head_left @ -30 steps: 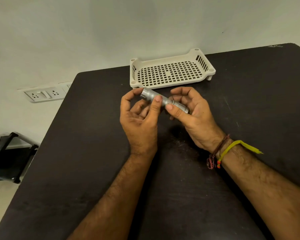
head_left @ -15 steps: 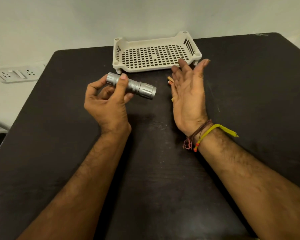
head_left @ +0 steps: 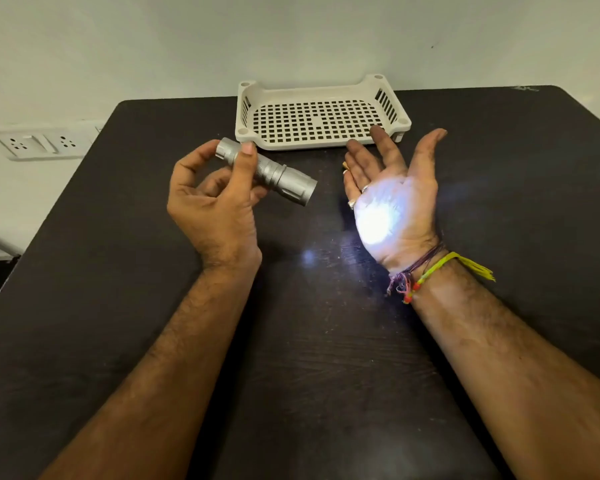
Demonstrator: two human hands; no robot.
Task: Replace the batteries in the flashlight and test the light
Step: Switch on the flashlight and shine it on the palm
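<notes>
My left hand (head_left: pixel 212 206) grips a short silver flashlight (head_left: pixel 278 176) by its tail, thumb on top, with the lens end pointing right and slightly down. The flashlight is lit. Its white beam lands on the palm of my right hand (head_left: pixel 392 199), which is held flat and upright, fingers straight, a short gap to the right of the lens. A fainter spot of light shows on the dark table (head_left: pixel 309 341) between the hands. Something small and orange-tipped (head_left: pixel 344 165) peeks out behind my right fingers; I cannot tell what it is.
A cream perforated plastic tray (head_left: pixel 246 133) stands at the table's far edge against the wall. Wall sockets (head_left: pixel 39 143) sit to the left, beyond the table. Thread bracelets circle my right wrist.
My right hand let go of the flashlight and opened flat to its right. My left hand kept the flashlight and moved it left. The light has come on, striking my right palm.
</notes>
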